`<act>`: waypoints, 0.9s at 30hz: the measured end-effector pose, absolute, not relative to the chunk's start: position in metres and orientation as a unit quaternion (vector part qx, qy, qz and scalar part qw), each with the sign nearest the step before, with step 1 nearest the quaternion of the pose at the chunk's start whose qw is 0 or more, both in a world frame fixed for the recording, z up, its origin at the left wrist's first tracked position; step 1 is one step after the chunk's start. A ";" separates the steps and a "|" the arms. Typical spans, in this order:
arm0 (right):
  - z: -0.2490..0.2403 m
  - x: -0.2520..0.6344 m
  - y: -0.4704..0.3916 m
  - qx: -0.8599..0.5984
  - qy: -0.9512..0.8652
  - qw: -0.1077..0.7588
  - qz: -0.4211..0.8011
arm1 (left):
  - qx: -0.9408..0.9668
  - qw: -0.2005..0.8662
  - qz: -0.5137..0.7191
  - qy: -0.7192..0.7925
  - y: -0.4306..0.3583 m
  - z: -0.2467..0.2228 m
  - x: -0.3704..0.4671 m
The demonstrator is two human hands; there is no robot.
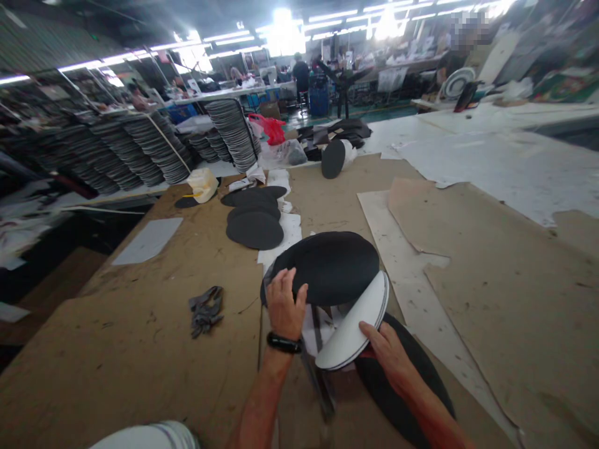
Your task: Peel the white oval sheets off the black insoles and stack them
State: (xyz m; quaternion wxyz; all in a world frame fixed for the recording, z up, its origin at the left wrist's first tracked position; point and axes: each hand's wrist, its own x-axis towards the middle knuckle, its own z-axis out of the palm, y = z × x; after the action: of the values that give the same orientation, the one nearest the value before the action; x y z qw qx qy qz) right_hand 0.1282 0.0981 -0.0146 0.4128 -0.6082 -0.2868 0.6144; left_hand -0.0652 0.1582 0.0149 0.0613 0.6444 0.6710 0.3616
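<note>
White oval pad (353, 327) is located in the right hand (389, 352), between the large black panel (332, 268) on the far side and the dark oval panel (416, 380) on the near right. The right thumb bears on the white face close to the curved right edge; the other fingers are at that edge and partly hidden behind it. The fingers are closed on the pad. The left hand (284, 308) is clear of the pad, to its left, with fingers spread and gripping nothing; they overlie the near-left edge of the large black panel, and contact cannot be confirmed. The pad is tilted, far end to the right, near end to the left. Its visible outline is a half-oval: left edge nearly straight, right edge curved and lined with thin dark and light layers. Whether it is folded or bent cannot be determined. The visible face is plain white. A grey crumpled cloth (206, 312) lies left of the left hand on the brown-covered surface (219, 380). Overlapping dark ovals (255, 229) lie at far left of the large black panel. A white-topped stack (140, 438) is at the near left.
</note>
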 end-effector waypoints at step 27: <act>0.019 0.142 0.080 -0.645 -0.218 0.417 0.603 | 0.774 0.315 0.238 0.495 0.086 0.009 -0.069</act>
State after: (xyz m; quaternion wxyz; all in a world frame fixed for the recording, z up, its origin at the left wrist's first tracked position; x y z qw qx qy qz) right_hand 0.1423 0.0800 0.0185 0.4171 -0.6447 -0.2175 0.6026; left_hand -0.0688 0.0864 0.0093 0.3148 0.7742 0.4949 0.2378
